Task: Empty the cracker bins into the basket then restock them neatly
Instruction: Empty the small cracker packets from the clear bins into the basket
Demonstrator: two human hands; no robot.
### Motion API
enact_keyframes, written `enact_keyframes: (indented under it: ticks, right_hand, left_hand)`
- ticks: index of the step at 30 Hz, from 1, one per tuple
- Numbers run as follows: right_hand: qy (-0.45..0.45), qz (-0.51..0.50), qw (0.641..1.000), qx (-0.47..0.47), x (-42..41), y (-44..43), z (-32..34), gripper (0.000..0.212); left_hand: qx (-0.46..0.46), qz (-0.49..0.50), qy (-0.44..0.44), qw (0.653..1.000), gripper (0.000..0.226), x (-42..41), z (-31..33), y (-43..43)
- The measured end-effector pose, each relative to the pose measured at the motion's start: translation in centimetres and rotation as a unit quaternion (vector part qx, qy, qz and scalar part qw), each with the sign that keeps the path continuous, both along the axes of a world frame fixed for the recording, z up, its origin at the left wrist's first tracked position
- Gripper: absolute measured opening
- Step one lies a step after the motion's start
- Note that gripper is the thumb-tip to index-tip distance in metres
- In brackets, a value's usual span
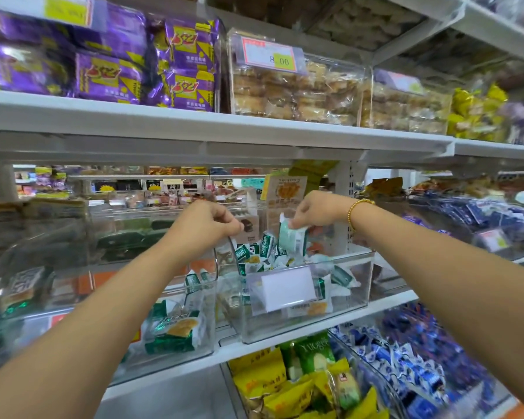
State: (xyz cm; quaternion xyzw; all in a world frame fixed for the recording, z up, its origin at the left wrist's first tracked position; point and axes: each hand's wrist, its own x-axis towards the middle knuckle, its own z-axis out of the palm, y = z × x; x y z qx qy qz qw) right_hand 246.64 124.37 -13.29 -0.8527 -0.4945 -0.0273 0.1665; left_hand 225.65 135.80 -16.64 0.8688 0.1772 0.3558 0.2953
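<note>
Clear bin (pixel 339 297) at the shelf's (pixel 254 348) front edge holds green-white cracker packets (pixel 267 242). Right hand (pixel 318 211) pinches one packet (pixel 294 238), long axis upright; left hand (pixel 206 226) pinches the bin's rim.

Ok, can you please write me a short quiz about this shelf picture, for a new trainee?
1. True or false: the right hand pinches a green-white packet.
2. The left hand grips: A) the rim of the bin; B) a yellow bag; C) a price tag.
3. Fill in: the gold bracelet is on the ____ wrist.

Key: 1 true; 2 A; 3 right.
</note>
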Motion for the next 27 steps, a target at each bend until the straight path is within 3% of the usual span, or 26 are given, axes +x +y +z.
enact_keyframes:
  ticks: [5, 11, 14, 17, 20, 22, 24, 27]
  right_hand:
    - [0.04, -0.071, 0.995, 0.055, -0.4, -0.6, -0.6, 0.027]
    - [0.046, -0.104, 0.989, -0.093, -0.9, -1.7, -1.6, 0.018]
    - [0.055, -0.124, 0.978, -0.162, -0.8, -3.0, -1.9, 0.035]
    - [0.071, -0.128, 0.964, -0.221, -0.7, -3.5, -2.1, 0.038]
    - [-0.019, -0.083, 0.983, -0.161, -0.4, -2.9, -1.9, 0.038]
    - [0.025, -0.047, 0.987, -0.152, -0.2, -2.3, -2.0, 0.051]
    - [0.111, -0.05, 0.964, -0.238, 0.1, -1.7, -2.2, 0.068]
    - [0.14, -0.07, 0.937, -0.311, 1.0, -1.2, -2.0, 0.072]
  left_hand:
    - [-0.011, 0.002, 0.0, 1.0, 0.02, 0.0, 0.0, 0.0]
    - [-0.016, 0.002, 0.006, 1.0, 0.021, 0.0, 0.0, 0.1]
    - [-0.014, 0.005, 0.004, 1.0, 0.019, -0.1, 0.0, -0.2]
    - [-0.006, 0.003, 0.008, 1.0, 0.018, -0.1, 0.0, -0.2]
    - [0.002, 0.005, 0.015, 1.0, 0.018, -0.2, 0.1, -0.2]
    - [0.004, 0.006, 0.015, 1.0, 0.019, -0.2, 0.1, -0.2]
    - [0.005, 0.007, 0.013, 1.0, 0.018, -0.2, 0.1, -0.3]
    - [0.007, 0.008, 0.01, 1.0, 0.018, -0.1, 0.0, -0.2]
